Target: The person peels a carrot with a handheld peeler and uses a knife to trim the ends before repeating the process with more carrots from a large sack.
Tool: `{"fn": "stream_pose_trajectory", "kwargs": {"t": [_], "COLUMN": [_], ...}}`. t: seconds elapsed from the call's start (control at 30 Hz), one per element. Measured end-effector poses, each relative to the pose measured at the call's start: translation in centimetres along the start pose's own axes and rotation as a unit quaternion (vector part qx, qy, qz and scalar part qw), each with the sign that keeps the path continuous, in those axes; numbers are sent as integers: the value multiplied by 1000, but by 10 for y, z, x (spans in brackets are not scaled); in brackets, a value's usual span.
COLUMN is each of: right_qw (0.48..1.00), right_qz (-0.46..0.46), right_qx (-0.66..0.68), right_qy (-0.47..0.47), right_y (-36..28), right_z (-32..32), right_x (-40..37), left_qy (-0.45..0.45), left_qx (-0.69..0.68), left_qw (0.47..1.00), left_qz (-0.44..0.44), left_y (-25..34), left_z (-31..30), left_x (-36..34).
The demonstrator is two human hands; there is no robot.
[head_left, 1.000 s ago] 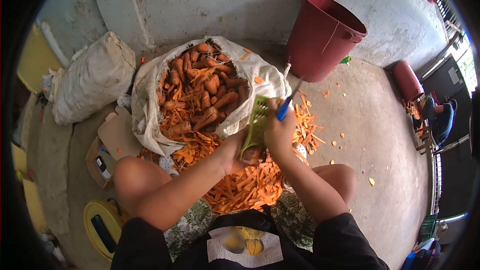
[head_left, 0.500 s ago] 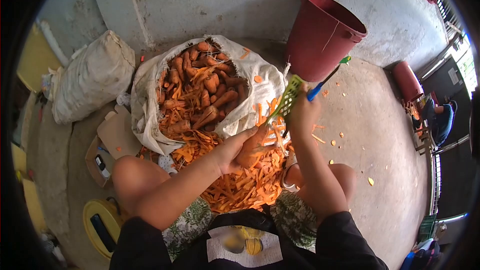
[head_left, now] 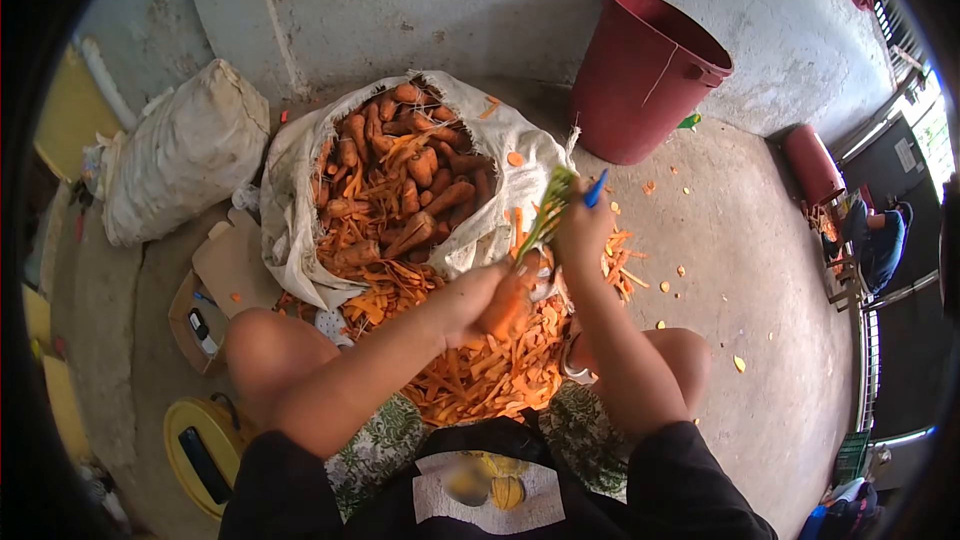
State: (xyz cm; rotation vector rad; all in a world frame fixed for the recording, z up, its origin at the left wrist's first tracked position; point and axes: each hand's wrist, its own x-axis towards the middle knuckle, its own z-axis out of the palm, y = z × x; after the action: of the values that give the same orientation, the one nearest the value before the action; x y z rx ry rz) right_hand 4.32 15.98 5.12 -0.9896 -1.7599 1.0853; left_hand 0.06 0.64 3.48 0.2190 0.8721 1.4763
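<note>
My left hand is closed around a partly peeled carrot, slightly blurred, above the heap of orange peelings between my legs. In my closed right hand is a green peeler with a slotted body, its lower end meeting the top of the carrot. A blue handle also sticks up from that fist; the rest of that tool is hidden. Just beyond my hands, an open white sack holds many carrots with peelings among them.
A tall red bin stands by the wall, and a full white sack leans at left. A cardboard box and a yellow lid with a phone on it lie left. Farther right sits another person.
My right hand has moved down and left with the peeler, closer to the carrot. The blue-handled tool has turned in my fist. More peelings show beside my right wrist.
</note>
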Motion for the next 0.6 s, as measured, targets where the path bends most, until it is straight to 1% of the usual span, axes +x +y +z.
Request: {"fn": "stream_pose_trajectory", "kwargs": {"t": [0.07, 0.1, 0.17, 0.2, 0.27, 0.33, 0.37, 0.4, 0.47, 0.5, 0.57, 0.6], "right_qw": [997, 997, 987, 987, 986, 988, 991, 987, 994, 994, 996, 996], "right_qz": [40, 41, 75, 74, 63, 33, -5, 6, -38, -39, -56, -56], "right_qx": [19, 21, 132, 132, 151, 134, 94, 127, 8, 8, 16, 16], "right_qy": [68, 68, 50, 49, -12, -64, -91, -101, -97, -98, -62, -62], "right_y": [10, 13, 16, 8, -18, -25, -23, -36, -19, -19, -20, -12], "right_z": [-10, -14, -16, -15, -10, -3, -3, -1, 3, 4, 7, 7], "right_x": [30, 34, 39, 32, 1, -26, -35, -48, -46, -46, -42, -29], "left_qy": [40, 53, 41, 26, 39, 30, 23, 24, 120, 120, 30, 30], "left_qx": [2, -31, -43, -56, -72, -82, -70, -71, -107, -108, 15, 15], "left_qw": [998, 997, 998, 998, 996, 996, 997, 997, 987, 987, 999, 999], "left_qz": [-57, -41, -31, -20, -32, 11, 35, 35, 3, 4, 5, 5], "left_y": [0, 1, 4, 7, 8, 0, -3, 0, 8, 4, -10, -8], "left_z": [21, 25, 15, 12, 9, 0, -3, 3, 18, 11, -7, 1], "left_x": [-12, -13, -11, -10, -6, 2, 5, 3, -4, -1, 5, -2]}}
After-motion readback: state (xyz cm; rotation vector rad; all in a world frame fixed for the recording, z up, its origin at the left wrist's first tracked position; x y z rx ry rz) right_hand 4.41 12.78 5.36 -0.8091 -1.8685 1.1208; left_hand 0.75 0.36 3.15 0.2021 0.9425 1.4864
